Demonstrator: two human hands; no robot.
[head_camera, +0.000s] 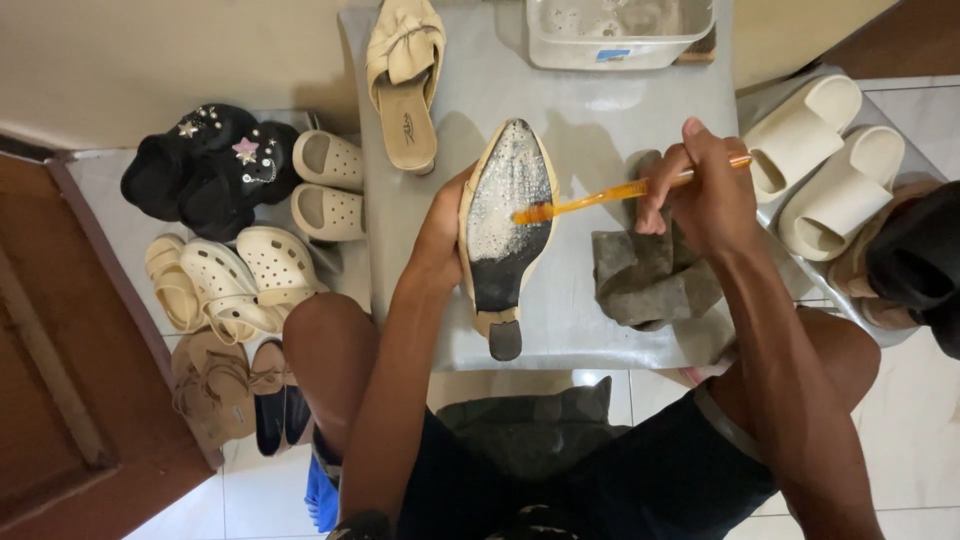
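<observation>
My left hand (441, 232) grips a cream heeled shoe (503, 232) turned sole-up over the grey low table (590, 110). The black sole is covered with white foam at its front half. My right hand (700, 195) holds an orange toothbrush (610, 194), whose bristles touch the sole near its middle. The matching cream mule (404, 75) lies upright on the table's far left part.
A crumpled grey cloth (645, 275) lies on the table under my right hand. A clear tub of soapy water (615, 30) stands at the far edge. White slides (820, 165) sit to the right. Several sandals and clogs (240, 270) crowd the floor on the left.
</observation>
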